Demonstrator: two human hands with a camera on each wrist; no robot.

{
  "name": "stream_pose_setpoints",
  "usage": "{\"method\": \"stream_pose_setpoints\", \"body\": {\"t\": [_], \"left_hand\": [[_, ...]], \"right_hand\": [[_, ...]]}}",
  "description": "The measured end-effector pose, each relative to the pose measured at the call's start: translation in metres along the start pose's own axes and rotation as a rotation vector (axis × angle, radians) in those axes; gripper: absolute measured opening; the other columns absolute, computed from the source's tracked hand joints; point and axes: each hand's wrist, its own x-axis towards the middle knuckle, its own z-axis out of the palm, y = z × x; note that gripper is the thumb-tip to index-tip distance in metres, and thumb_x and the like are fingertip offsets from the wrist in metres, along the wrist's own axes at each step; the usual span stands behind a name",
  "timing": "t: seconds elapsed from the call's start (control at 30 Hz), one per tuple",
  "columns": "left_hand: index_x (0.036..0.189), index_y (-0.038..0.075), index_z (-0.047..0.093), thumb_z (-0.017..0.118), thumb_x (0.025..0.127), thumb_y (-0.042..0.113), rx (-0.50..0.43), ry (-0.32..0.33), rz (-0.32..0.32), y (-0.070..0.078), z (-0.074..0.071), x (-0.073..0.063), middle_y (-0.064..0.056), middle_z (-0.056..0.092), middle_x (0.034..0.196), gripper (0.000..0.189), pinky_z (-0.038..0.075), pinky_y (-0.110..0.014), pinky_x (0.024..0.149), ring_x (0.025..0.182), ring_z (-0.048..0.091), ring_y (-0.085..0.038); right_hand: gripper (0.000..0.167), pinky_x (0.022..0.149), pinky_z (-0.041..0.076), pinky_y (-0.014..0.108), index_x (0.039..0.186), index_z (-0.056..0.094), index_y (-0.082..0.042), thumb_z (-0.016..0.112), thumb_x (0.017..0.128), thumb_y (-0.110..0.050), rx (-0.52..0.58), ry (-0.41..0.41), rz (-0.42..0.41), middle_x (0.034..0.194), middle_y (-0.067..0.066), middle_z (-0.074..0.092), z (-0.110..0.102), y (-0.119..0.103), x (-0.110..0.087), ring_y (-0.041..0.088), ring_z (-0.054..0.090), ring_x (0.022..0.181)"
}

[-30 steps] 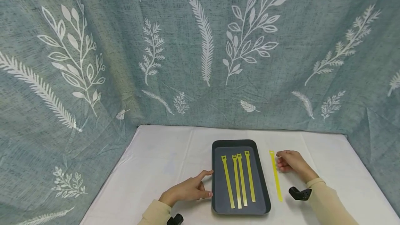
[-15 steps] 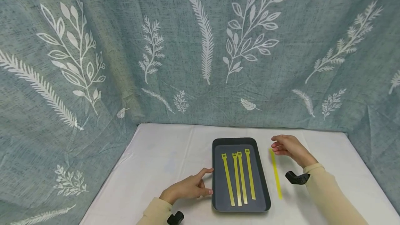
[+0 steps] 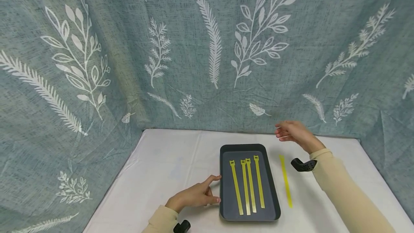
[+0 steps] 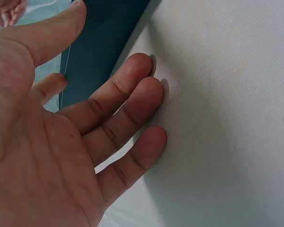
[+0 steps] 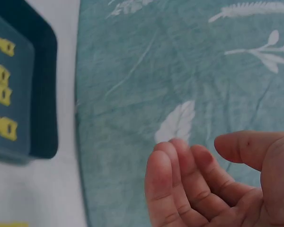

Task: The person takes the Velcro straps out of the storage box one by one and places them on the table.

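A dark grey tray [image 3: 226,199] stands on the white cloth, with several yellow hook-and-loop cable ties [image 3: 237,188] lying lengthwise inside. Another yellow tie [image 3: 286,182] lies on the cloth just right of the tray. My left hand [image 3: 195,194] has its index fingertip and thumb at the tray's left side; in the left wrist view its other fingers [image 4: 128,111] are loosely bent over the cloth and hold nothing. Raised beyond the loose tie, my right hand [image 3: 297,134] is empty. Its relaxed fingers [image 5: 158,182] and thumb stand apart in the right wrist view.
A teal curtain [image 3: 181,56] with white leaf prints hangs behind the table and along its sides. White cloth [image 3: 168,161] covers the table. Black wrist cameras [image 3: 304,165] sit at both sleeves.
My right hand has risen and moved away from beside the loose tie, toward the curtain and slightly left. The left hand, tray and ties have stayed in place.
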Motion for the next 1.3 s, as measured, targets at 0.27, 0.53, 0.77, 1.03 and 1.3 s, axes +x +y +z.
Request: {"method": "stream_pose_setpoints", "body": {"t": [0.27,0.53,0.77,1.03,1.3], "left_hand": [[0.158,0.023,0.032,0.074,0.094,0.030,0.005,-0.002,-0.005,-0.003,-0.001,0.001,0.001,0.067,0.078,0.076,0.044,-0.026,0.063,0.065,0.057,-0.014],[0.158,0.025,0.033,0.074,0.094,0.031,-0.005,-0.007,-0.012,-0.004,-0.002,0.001,0.000,0.067,0.079,0.076,0.044,-0.027,0.063,0.065,0.057,-0.015],[0.158,0.025,0.033,0.074,0.094,0.031,0.004,-0.012,-0.014,-0.004,-0.002,0.000,0.002,0.066,0.078,0.076,0.044,-0.026,0.063,0.065,0.057,-0.015],[0.157,0.026,0.033,0.074,0.094,0.030,0.006,-0.011,-0.021,-0.002,-0.004,0.001,-0.001,0.067,0.079,0.075,0.043,-0.025,0.062,0.064,0.056,-0.013],[0.157,0.026,0.034,0.074,0.094,0.030,0.000,-0.014,-0.014,-0.004,-0.003,0.000,0.001,0.065,0.077,0.075,0.043,-0.025,0.062,0.064,0.056,-0.014]], "right_hand": [[0.063,0.093,0.056,0.029,0.156,0.029,0.004,0.044,0.109,-0.036,0.023,-0.007,-0.027,0.152,0.029,0.043,0.016,-0.026,0.001,0.034,0.060,0.128],[0.062,0.095,0.056,0.034,0.157,0.029,0.003,0.044,0.109,-0.033,0.044,-0.039,-0.022,0.152,0.030,0.044,0.037,-0.034,0.009,0.024,0.066,0.115],[0.058,0.099,0.055,0.040,0.153,0.036,0.005,0.045,0.109,-0.032,0.054,-0.093,-0.030,0.149,0.030,0.047,0.056,-0.037,0.018,0.023,0.068,0.112],[0.055,0.095,0.057,0.041,0.150,0.041,0.004,0.044,0.109,-0.033,0.049,-0.115,-0.030,0.138,0.027,0.057,0.073,-0.035,0.024,0.018,0.071,0.100],[0.052,0.094,0.057,0.041,0.148,0.045,0.001,0.047,0.108,-0.033,0.063,-0.162,0.010,0.137,0.026,0.059,0.086,-0.026,0.025,0.023,0.071,0.105]]}}
